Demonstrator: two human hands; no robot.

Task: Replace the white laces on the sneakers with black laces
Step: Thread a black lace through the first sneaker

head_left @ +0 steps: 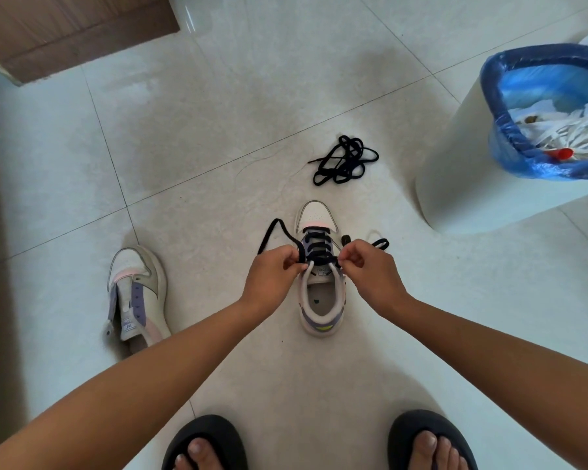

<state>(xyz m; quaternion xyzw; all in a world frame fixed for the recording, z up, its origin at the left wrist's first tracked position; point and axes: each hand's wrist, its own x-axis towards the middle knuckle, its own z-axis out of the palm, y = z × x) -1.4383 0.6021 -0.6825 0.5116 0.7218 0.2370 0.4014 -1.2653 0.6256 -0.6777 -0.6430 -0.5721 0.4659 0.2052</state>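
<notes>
Head view: we pinch the black lace (314,261) ends, left hand (274,274) and right hand (367,266), at the laced sneaker's (321,300) top eyelets to tension it. Spare black lace (345,160) lies beyond its toe; unlaced sneaker (138,293) waits left.

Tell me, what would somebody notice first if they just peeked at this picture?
First, the left hand and the right hand in the middle, each pinching an end of the black lace threaded through the upright sneaker. Next, the bright blue-lined bin at the right, with white laces inside. An unlaced sneaker lies at the left, and a spare black lace beyond the hands.
</notes>
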